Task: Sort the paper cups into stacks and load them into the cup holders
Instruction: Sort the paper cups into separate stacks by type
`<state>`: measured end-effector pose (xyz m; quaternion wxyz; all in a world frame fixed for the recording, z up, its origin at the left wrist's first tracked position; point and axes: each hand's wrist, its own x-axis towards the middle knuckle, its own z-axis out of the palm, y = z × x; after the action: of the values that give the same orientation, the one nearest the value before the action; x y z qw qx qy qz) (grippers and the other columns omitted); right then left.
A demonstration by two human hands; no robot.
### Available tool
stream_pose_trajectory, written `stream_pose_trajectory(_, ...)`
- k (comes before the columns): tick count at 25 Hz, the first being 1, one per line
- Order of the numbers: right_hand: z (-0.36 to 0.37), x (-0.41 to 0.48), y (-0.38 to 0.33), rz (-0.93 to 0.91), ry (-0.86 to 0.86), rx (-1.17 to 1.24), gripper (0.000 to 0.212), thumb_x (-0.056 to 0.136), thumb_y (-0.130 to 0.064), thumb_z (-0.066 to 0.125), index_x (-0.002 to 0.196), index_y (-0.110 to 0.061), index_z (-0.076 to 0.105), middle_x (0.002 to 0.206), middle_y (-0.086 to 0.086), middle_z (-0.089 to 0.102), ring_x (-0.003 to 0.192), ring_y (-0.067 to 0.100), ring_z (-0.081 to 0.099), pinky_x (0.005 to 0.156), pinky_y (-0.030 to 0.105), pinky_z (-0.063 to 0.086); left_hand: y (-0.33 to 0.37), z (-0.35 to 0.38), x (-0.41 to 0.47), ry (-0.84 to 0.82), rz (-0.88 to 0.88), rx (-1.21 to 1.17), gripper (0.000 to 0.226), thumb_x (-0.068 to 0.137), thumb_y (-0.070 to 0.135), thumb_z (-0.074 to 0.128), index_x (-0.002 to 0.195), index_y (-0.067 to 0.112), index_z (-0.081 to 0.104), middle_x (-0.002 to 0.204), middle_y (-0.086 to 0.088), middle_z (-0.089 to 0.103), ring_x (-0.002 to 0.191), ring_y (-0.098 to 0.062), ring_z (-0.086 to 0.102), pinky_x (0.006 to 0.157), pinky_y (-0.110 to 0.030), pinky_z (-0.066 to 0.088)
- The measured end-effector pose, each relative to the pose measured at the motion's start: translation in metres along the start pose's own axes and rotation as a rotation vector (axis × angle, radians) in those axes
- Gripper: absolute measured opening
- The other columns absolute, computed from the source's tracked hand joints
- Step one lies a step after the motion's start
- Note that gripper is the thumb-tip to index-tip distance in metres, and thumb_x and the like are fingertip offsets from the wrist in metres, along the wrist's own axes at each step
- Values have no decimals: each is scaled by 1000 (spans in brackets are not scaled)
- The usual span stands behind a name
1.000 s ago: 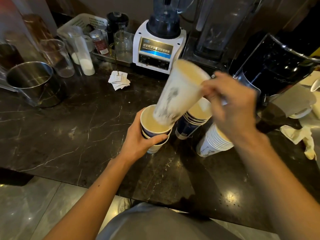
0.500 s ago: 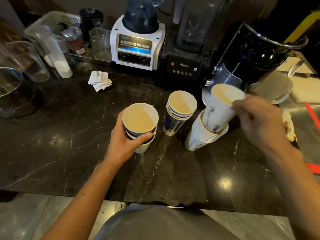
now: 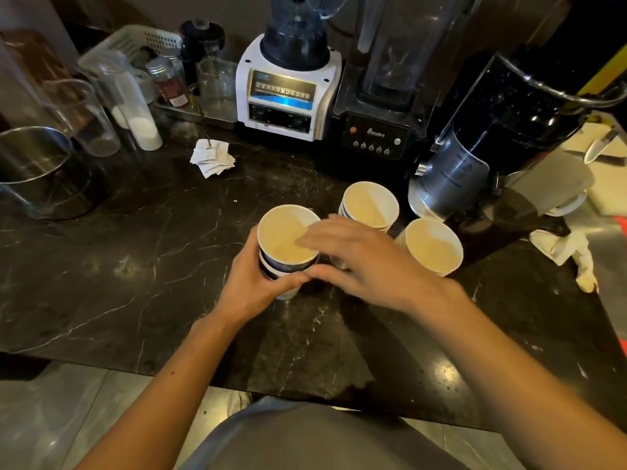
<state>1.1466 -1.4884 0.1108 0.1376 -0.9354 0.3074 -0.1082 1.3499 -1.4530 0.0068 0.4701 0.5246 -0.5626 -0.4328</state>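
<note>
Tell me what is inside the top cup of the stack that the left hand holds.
The top cup of the held stack shows a bare tan inside. The right hand reaches over its rim, fingertips inside, covering that side. The left hand grips the stack.

A dark marbled desk (image 3: 135,266) carries two blue cup stacks (image 3: 369,206), a white cup stack (image 3: 432,247), two blenders (image 3: 288,93), a black grinder (image 3: 492,137), scattered paper slips (image 3: 213,158), a steel pot (image 3: 34,167), clear jugs (image 3: 88,120) and a crumpled cloth (image 3: 570,252)
</note>
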Motion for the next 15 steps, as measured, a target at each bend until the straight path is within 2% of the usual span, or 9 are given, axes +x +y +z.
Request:
stream_pose_trajectory(2, 6, 9, -4, -36, -56, -43, 19, 97, -22, 62, 110, -14, 72, 108, 4, 71, 109, 21, 61, 116, 41, 30, 0, 0, 2, -19, -5, -3, 84, 63, 58, 84, 129, 66, 33, 130, 36, 51, 126, 7, 49, 93, -6, 42)
stream_pose_trajectory(3, 3, 10, -4, -42, -20, -52, 15, 96, -18, 64, 104, -13, 75, 102, 5, 72, 104, 23, 63, 117, 42, 30, 0, -1, 2, -28, -13, -12, 85, 63, 56, 85, 130, 66, 33, 131, 36, 51, 126, 7, 48, 94, -7, 43)
stream_pose_trajectory(4, -2, 11, -3, -48, 68, -47, 13, 94, -16, 65, 100, -11, 76, 98, 6, 73, 100, 25, 66, 117, 42, 30, -1, -2, 2, -32, -18, -19, 86, 64, 53, 85, 132, 63, 33, 132, 35, 51, 127, 6, 49, 95, -10, 44)
stream_pose_trajectory(6, -25, 12, 2, -50, 370, 4, 17, 91, -16, 66, 99, -5, 76, 94, 7, 74, 92, 25, 68, 112, 38, 35, -5, -2, 2, -42, -13, -26, 90, 64, 52, 85, 138, 51, 34, 133, 30, 52, 125, 2, 52, 96, -15, 47)
stream_pose_trajectory(8, -60, 10, 13, -19, 643, 5, 21, 92, -16, 64, 102, -1, 74, 95, 1, 70, 90, 20, 66, 106, 25, 39, -5, 0, 3, -36, -4, 3, 95, 62, 57, 84, 141, 46, 33, 132, 32, 50, 125, 4, 49, 95, -10, 45)
stream_pose_trajectory(9, -76, 7, 20, -8, 708, -15, 20, 94, -14, 63, 104, 0, 73, 96, -1, 68, 90, 19, 64, 102, 20, 40, -6, 0, 3, -26, -4, 21, 95, 62, 58, 84, 141, 48, 31, 132, 35, 47, 126, 7, 46, 94, -6, 42)
stream_pose_trajectory(11, -97, -2, 35, 29, 735, -95, 19, 97, -12, 61, 105, 0, 72, 98, 4, 70, 92, 21, 64, 99, 18, 40, -7, 1, 4, -20, 9, 41, 95, 63, 57, 84, 140, 53, 28, 133, 40, 42, 128, 10, 42, 95, -2, 38)
stream_pose_trajectory(13, -91, -9, 45, 106, 678, -147, 19, 96, -10, 60, 106, 2, 72, 96, 15, 72, 91, 30, 65, 98, 27, 43, -10, 0, 3, -17, 10, 56, 95, 64, 53, 85, 139, 54, 27, 133, 43, 40, 129, 12, 40, 97, -1, 36)
stream_pose_trajectory(15, -72, -15, 52, 164, 598, -186, 18, 96, -9, 61, 106, 1, 72, 96, 17, 72, 90, 34, 66, 100, 35, 42, -11, 0, 4, -8, 4, 48, 93, 64, 51, 84, 137, 52, 27, 130, 44, 41, 127, 13, 41, 96, -1, 35)
